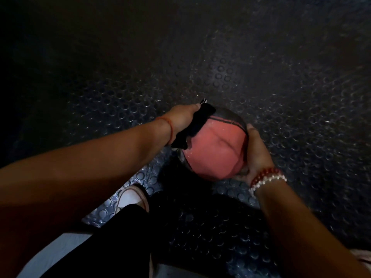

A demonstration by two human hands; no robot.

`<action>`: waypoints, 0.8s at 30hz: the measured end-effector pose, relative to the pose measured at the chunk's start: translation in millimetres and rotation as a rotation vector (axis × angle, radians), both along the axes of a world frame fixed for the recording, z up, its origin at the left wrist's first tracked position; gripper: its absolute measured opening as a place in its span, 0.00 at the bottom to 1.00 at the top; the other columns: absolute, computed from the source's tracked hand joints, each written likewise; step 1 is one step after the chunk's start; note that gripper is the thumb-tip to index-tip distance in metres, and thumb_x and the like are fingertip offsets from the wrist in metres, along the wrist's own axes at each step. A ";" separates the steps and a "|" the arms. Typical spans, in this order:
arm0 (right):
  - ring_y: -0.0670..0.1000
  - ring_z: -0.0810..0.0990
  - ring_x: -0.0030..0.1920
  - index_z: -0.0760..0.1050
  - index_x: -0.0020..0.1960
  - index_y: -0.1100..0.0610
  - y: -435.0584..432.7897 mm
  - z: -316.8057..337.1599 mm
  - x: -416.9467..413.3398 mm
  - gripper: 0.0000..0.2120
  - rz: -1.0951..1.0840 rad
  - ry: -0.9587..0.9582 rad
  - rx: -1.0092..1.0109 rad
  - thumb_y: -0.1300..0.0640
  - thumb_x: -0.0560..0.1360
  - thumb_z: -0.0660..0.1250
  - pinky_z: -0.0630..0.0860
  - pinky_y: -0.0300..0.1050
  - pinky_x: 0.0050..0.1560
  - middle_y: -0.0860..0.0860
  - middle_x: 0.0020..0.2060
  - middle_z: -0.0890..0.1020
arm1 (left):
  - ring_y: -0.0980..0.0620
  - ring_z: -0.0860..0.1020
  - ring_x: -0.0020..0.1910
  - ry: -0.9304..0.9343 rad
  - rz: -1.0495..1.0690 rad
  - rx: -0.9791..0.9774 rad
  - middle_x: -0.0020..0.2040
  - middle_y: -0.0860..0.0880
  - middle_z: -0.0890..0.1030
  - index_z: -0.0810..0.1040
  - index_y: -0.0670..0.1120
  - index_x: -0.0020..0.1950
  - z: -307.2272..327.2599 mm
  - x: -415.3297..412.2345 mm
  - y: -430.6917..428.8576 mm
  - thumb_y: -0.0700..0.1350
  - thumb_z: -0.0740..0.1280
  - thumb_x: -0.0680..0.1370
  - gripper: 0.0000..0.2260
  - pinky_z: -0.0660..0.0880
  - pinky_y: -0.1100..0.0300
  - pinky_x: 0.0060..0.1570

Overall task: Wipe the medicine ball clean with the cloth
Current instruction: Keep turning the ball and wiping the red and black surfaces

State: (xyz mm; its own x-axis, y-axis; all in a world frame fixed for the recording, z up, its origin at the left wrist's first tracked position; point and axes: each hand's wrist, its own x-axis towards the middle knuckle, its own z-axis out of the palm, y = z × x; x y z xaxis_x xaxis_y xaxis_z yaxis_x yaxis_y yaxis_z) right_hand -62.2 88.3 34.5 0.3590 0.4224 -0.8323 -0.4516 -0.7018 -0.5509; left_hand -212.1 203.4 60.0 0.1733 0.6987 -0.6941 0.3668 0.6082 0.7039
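A red-and-black medicine ball [214, 149] sits over a studded rubber floor [281, 77] in dim light. At its upper left, the left hand [182, 119] grips a black cloth [197, 123] against it, fingers apparently curled. The right hand [257, 153] cups the ball's right side.

Both arms out, forearms bare, converging ahead and down. Left hand [181, 119] high on upper-left side of medicine ball [216, 151], thumb straight along top, fingers hidden, gripping black cloth [200, 121] and pressing it to surface. Right hand [258, 155] opposite, palm turned inward, fingers curved round right flank, fingertips reaching upward, heel of hand low, cupping.
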 end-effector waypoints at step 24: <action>0.47 0.75 0.63 0.79 0.61 0.51 6.9 -6.0 -10.7 0.23 0.131 -0.561 0.229 0.42 0.71 0.61 0.68 0.50 0.70 0.48 0.62 0.79 | 0.44 0.78 0.60 0.076 -0.186 0.080 0.63 0.39 0.80 0.80 0.42 0.62 -44.9 2.9 3.1 0.55 0.59 0.82 0.20 0.72 0.49 0.66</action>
